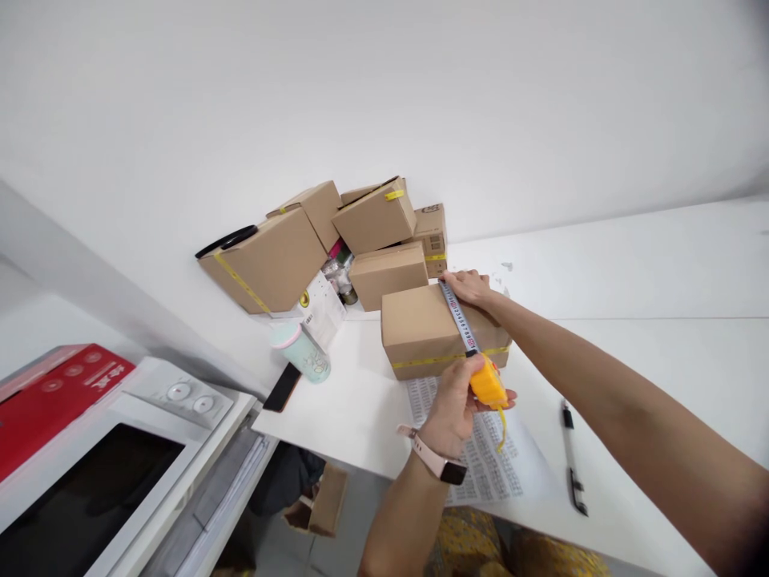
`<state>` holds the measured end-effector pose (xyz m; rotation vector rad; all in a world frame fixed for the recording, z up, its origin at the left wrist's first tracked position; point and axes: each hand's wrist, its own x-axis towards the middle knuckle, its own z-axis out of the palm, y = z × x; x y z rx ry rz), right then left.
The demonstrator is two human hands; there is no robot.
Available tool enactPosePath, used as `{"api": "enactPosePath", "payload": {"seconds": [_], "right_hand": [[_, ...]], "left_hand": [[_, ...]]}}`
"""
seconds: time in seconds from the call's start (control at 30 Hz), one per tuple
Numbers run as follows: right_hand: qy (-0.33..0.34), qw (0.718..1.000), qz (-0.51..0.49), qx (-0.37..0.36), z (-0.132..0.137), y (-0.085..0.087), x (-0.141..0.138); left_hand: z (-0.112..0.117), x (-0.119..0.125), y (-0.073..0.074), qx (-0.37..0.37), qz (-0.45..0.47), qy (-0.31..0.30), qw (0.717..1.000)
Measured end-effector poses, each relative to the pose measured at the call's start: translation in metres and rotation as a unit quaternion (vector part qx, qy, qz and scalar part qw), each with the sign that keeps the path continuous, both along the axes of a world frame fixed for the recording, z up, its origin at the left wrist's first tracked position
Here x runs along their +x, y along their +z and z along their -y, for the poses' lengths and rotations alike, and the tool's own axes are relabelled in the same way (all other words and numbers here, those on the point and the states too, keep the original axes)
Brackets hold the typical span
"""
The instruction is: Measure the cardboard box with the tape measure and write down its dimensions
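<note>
My left hand (pixel 460 401), with a pink-strapped watch (pixel 441 462) on its wrist, is closed around a yellow tape measure (pixel 488 383) at the near side of a cardboard box (pixel 414 320). The pulled-out metal blade (pixel 457 314) lies across the top of the box, with its numbers facing up. At the far edge of the box, my right hand (pixel 470 286) holds the blade's end, its fingertips partly hidden. A yellow tape band runs along the near face of the box. Under the box's near side lies a printed sheet (pixel 489 457).
Several cardboard boxes (pixel 373 220) are stacked against the wall. A light green cup (pixel 306 357) stands beside a dark flat phone-like object (pixel 282 389) at the table's left edge. On the right lies a pen (pixel 573 457). A microwave (pixel 90 489) stands at lower left.
</note>
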<state>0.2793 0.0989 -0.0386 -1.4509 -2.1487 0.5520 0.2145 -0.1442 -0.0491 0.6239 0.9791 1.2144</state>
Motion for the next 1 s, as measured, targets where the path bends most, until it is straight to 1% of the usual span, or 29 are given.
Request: {"api": "enactPosePath", "payload": {"seconds": [0.03,0.1,0.17,0.2,0.27,0.3,0.37,0.4,0.47,0.5,0.53,0.57,0.63,0.7,0.77,0.8,0.83,0.9,0.97,1.0], "right_hand": [[0.004,0.999,-0.034,-0.004,0.003,0.007,0.004],[0.022,0.987,-0.159,-0.013,0.013,0.021,0.018],[0.03,0.951,-0.306,-0.018,0.028,0.033,0.037],[0.022,0.933,-0.36,-0.015,0.038,0.036,0.049],[0.002,0.911,-0.413,-0.003,0.063,0.033,0.076],[-0.002,0.902,-0.431,0.0,0.077,0.027,0.089],[0.0,0.895,-0.445,-0.02,0.105,0.006,0.11],[0.0,0.897,-0.441,-0.039,0.118,-0.006,0.118],[0.007,0.899,-0.428,-0.089,0.139,-0.032,0.125],[0.01,0.899,-0.424,-0.107,0.147,-0.043,0.125],[0.012,0.898,-0.423,-0.118,0.153,-0.053,0.123],[0.013,0.897,-0.426,-0.121,0.157,-0.062,0.12],[0.005,0.895,-0.433,-0.108,0.161,-0.076,0.113],[-0.018,0.899,-0.431,-0.081,0.162,-0.087,0.107],[-0.042,0.905,-0.419,-0.061,0.162,-0.099,0.104],[-0.049,0.907,-0.414,-0.057,0.161,-0.104,0.103],[-0.048,0.907,-0.414,-0.061,0.16,-0.109,0.103],[-0.029,0.9,-0.427,-0.086,0.157,-0.116,0.101],[-0.014,0.888,-0.447,-0.11,0.155,-0.115,0.099],[-0.012,0.883,-0.454,-0.117,0.155,-0.112,0.097]], "left_hand": [[0.003,-0.002,0.0,0.007,-0.016,-0.008,1.0],[0.012,-0.008,0.0,0.028,-0.062,-0.025,0.997],[0.024,-0.02,-0.002,0.053,-0.132,-0.051,0.989],[0.03,-0.029,-0.003,0.061,-0.174,-0.071,0.98],[0.042,-0.052,-0.006,0.073,-0.264,-0.124,0.954],[0.047,-0.066,-0.006,0.076,-0.303,-0.155,0.937],[0.054,-0.096,-0.005,0.095,-0.395,-0.196,0.892],[0.056,-0.111,-0.003,0.107,-0.456,-0.207,0.859],[0.056,-0.136,0.005,0.11,-0.573,-0.219,0.782],[0.055,-0.146,0.01,0.103,-0.615,-0.224,0.749],[0.054,-0.154,0.014,0.096,-0.646,-0.228,0.722],[0.052,-0.16,0.018,0.089,-0.666,-0.231,0.704],[0.047,-0.167,0.021,0.09,-0.687,-0.232,0.683],[0.043,-0.169,0.016,0.101,-0.7,-0.231,0.668],[0.039,-0.168,0.005,0.1,-0.709,-0.234,0.657],[0.037,-0.168,-0.002,0.093,-0.711,-0.235,0.657],[0.034,-0.168,-0.009,0.085,-0.705,-0.23,0.665],[0.027,-0.169,-0.02,0.07,-0.683,-0.205,0.698],[0.018,-0.173,-0.025,0.066,-0.653,-0.177,0.733],[0.014,-0.175,-0.025,0.064,-0.639,-0.17,0.748]]}}
